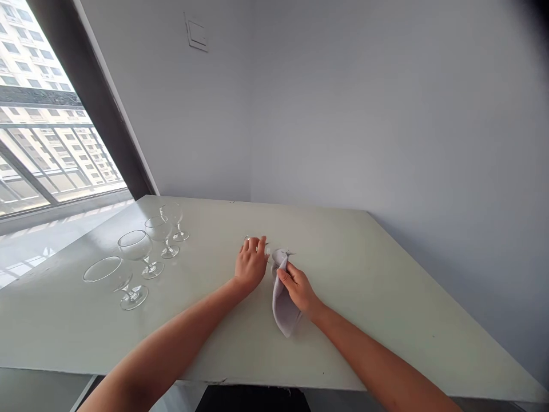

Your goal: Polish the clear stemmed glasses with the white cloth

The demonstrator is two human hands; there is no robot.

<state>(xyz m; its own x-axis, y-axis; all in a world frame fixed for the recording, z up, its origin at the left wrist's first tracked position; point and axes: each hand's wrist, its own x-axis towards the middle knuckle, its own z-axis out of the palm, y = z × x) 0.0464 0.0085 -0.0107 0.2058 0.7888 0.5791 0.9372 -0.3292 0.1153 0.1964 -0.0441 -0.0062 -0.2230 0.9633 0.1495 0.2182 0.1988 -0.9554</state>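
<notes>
Near the middle of the table, my left hand point(251, 263) is closed round a clear stemmed glass point(268, 250). Most of that glass is hidden behind the fingers; only small bits of it show. Just to its right, my right hand point(299, 284) grips a pale lilac cloth point(285, 312) between thumb and fingers. The top of the cloth is bunched close to the glass, and its lower end hangs down in a fold. Whether the cloth touches the glass I cannot tell.
Several clear stemmed glasses stand upright in a slanting row on the left, among them a near one point(134, 297) and a far one point(180, 234). The pale table point(377, 337) meets grey walls behind and at right. A window point(55, 126) is at far left.
</notes>
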